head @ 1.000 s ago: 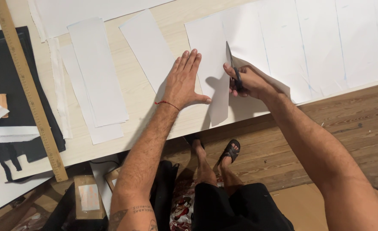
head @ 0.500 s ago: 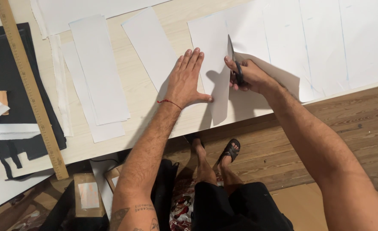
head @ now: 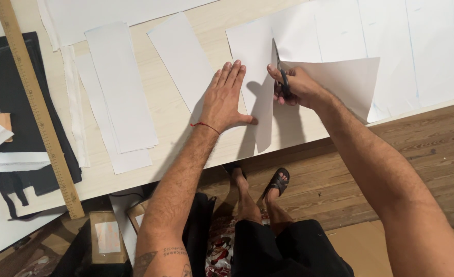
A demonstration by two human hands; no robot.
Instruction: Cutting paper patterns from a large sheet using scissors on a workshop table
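The step in hand looks like a long straight cut up a large white sheet (head: 340,41) lying on the tabletop (head: 186,149). The right hand (head: 296,87) has its fingers clamped through the handles of the scissors (head: 281,72), whose blades point away from the person and sit in the cut. To the right of the blades, the freed edge of the sheet curls up over the wrist. The left hand (head: 226,100) lies flat, fingers together and spread on nothing but paper, pressing down the narrow strip (head: 257,61) left of the cut, near the tabletop's front edge.

Judging from this, the next move calls for the blades to follow the faint drawn line further up the sheet, with the left hand sliding forward to keep the paper flat beside them.

The tabletop is pale wood. 1 loose strip (head: 180,56) lies just left of the left hand, and a stack of strips (head: 119,92) lies further left. A long wooden ruler (head: 37,107) runs diagonally at the left edge, over black cloth (head: 1,92). Below the tabletop is a brown plank floor (head: 401,138), where the person's sandalled feet (head: 278,182) stand.
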